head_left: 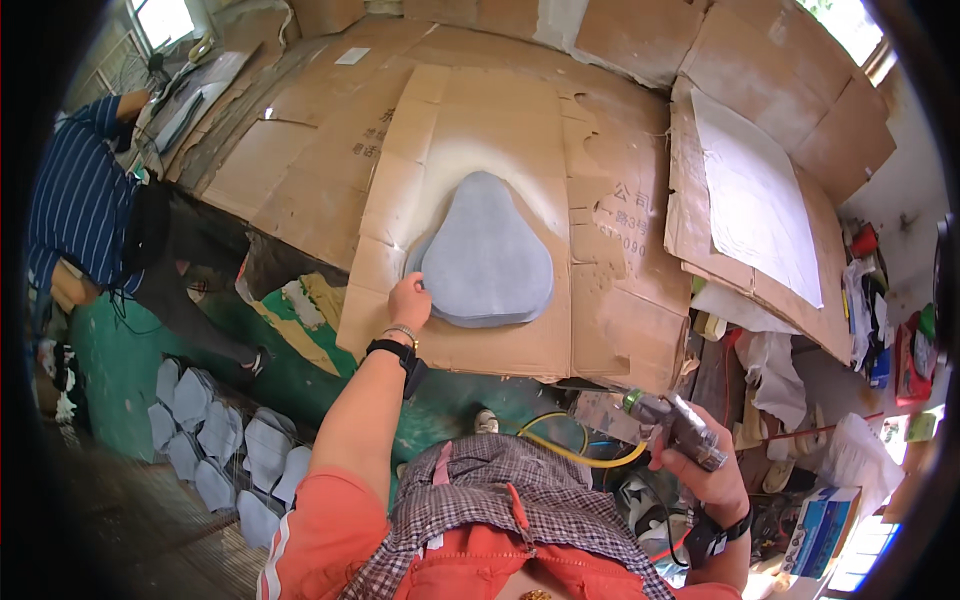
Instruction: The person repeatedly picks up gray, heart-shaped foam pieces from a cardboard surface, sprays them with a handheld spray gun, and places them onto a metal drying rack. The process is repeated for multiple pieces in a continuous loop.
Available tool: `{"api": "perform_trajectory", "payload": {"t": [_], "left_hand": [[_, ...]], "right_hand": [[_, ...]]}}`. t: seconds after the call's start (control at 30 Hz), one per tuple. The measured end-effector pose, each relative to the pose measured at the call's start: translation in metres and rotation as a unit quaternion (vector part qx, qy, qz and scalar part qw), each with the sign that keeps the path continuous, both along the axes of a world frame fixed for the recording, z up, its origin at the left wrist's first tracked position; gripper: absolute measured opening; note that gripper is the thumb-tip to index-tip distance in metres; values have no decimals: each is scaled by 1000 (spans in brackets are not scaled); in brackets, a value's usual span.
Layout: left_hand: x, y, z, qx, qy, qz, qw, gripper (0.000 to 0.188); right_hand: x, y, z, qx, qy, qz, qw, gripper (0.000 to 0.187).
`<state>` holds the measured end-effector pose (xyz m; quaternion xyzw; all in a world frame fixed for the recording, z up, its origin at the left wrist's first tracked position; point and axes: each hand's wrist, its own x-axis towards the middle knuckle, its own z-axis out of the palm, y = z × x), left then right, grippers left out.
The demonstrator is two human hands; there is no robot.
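Stacked grey pads [487,250] are laid on a cardboard-covered surface [470,352].
Their near left edge is pinched by the left hand [409,303]; a spray gun [688,436] is held in the right hand [718,482]. Pads are best kept flat, the left hand clear of the nozzle [632,400].

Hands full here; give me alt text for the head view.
A person's left hand touches the left edge of stacked gray rounded-triangular pads on cardboard, while the right hand grips a spray gun. Another person is at far left.
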<state>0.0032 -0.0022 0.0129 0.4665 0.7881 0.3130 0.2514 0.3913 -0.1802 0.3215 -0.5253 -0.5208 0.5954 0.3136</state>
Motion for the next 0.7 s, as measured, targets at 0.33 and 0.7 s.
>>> {"api": "perform_trajectory", "payload": {"t": [0.33, 0.7], "left_hand": [[15, 8, 8, -77, 125, 13, 989, 29], [11, 23, -4, 1, -233, 83, 969, 32]], "right_hand": [[4, 27, -1, 39, -11, 33, 999, 61], [16, 1, -13, 49, 53, -57, 996, 59]]}}
